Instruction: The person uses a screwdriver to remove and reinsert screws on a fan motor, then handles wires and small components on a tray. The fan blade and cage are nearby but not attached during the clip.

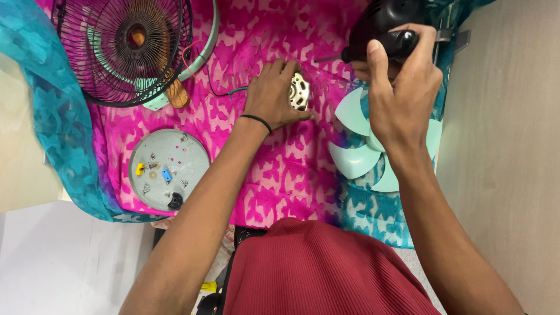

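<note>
A: Which step?

B: Judging by it, fastening work on the fan motor [298,91]. My left hand [273,96] presses it down on the pink cloth [280,169], fingers closed round it. My right hand [402,87] grips the black power screwdriver [389,32], bit aimed at the motor.

A: Next?

B: Prob. seat the bit squarely on a screw.

A: Anything in the way?

B: Fan blade [361,143] under my rt wrist; wires [224,90] by the motor. Guard cage [119,49] and base plate [168,169] lie well apart.
</note>
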